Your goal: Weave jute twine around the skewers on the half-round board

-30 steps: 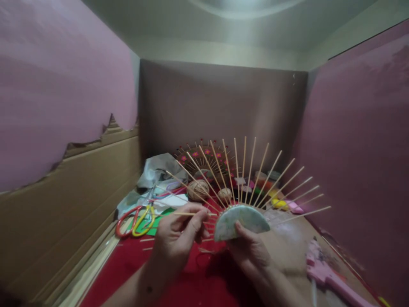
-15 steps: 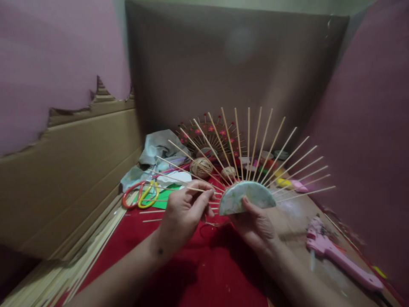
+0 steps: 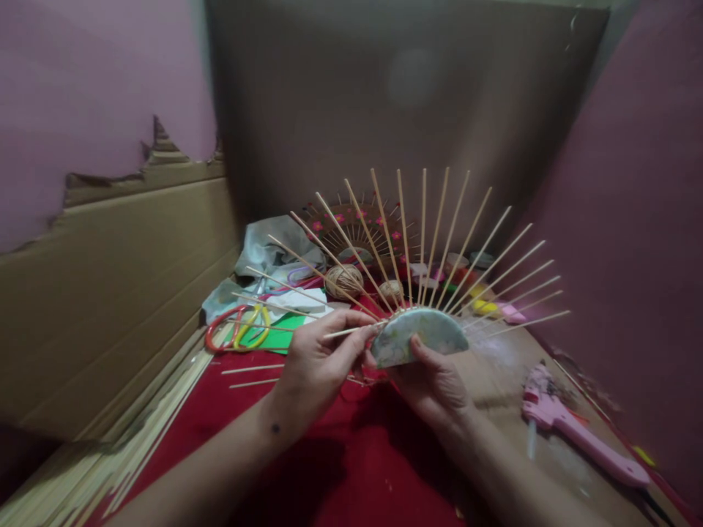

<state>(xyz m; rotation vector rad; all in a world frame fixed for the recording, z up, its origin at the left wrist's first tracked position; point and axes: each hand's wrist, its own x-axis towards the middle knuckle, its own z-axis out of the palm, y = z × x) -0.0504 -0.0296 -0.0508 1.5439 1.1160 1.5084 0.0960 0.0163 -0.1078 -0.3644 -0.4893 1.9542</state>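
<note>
Half-disc (image 3: 436,329): gripped by right hand (image 3: 439,384), thumb on face. Stick (image 3: 341,333): pinched in left hand (image 3: 321,359), left of half-disc.

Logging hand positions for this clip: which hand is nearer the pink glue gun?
Right. The right hand holds the half-disc, left of the pink glue gun; the left hand is farther left, pinching a thin stick.

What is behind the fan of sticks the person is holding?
Between the sticks show two twine balls and a semicircular piece decorated with pink flowers. The pale half-disc covers whatever is directly behind it, including fingers of the right hand.
</note>
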